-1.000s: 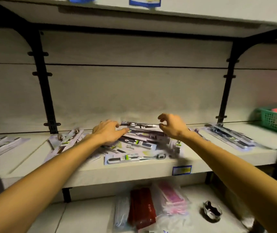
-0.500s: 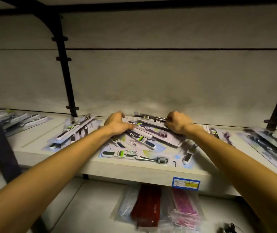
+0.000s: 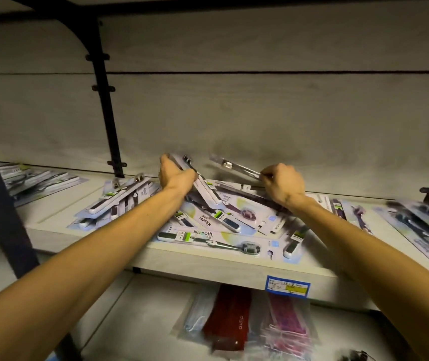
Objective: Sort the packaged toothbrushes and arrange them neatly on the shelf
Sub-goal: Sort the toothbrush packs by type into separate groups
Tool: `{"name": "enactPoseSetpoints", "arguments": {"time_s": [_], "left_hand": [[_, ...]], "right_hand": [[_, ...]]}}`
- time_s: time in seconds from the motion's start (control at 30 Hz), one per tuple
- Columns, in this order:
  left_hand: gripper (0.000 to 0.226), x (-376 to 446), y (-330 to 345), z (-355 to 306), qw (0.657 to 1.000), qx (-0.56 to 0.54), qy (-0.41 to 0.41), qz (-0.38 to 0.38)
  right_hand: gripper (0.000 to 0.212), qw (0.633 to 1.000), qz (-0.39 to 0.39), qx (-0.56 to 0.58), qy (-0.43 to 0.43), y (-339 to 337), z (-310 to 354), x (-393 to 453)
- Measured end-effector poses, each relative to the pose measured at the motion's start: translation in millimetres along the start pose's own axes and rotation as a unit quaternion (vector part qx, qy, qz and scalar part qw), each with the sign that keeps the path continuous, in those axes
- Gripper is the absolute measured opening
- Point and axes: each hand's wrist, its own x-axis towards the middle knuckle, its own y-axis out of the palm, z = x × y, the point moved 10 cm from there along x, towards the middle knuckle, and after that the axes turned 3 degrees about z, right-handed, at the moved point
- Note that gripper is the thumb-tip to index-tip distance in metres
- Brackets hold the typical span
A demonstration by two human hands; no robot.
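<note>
- Both hands have risen off the jumbled heap since half a second ago, each now lifting a toothbrush pack clear of it; before, they lay low on the pile.
- Far-left stack (image 3: 33,178): packs lie flat on the shelf (image 3: 208,267), well apart from the work.
- Left-centre pile (image 3: 119,199): several packs fanned one over another, just beside the left forearm; judged not yet squared up.
- Left hand (image 3: 175,175): fingers curled tight round a white-handled toothbrush pack (image 3: 203,186), which tilts steeply, bristle end up toward the back wall, lower end among the heap. The tilt suggests it is being drawn out from under its neighbours.
- Central heap (image 3: 221,222): "Niepoth" packs cross at all angles between the two forearms; one dark-handled pack (image 3: 208,239) lies along the front edge. Sorting is judged to be at an early stage.
- Right hand (image 3: 282,185): closed in a pinch on the near end of a clear-fronted pack (image 3: 234,166), held above the heap and pointing up-left. Whether this pack touches anything beneath cannot be told.
- Right-hand packs (image 3: 421,227): lying flat on the shelf, apart from the heap.
- Price label (image 3: 287,286): fixed to the shelf's front edge; bagged goods (image 3: 247,329) lie on the lower shelf.
</note>
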Motion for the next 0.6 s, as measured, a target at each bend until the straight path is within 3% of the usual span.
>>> {"name": "enactPoseSetpoints", "arguments": {"time_s": [0.23,0.6], "left_hand": [[0.066,5,-10,-11,0.987,-0.163,-0.001,0.010],[0.033,0,-31,-53,0.964,-0.247,0.035,0.089]], "right_hand": [[0.023,0.990,-0.114,0.085,-0.019,-44,21,-3],[0.017,0.931,-0.112,0.339,-0.074,-69,72,-19]]}}
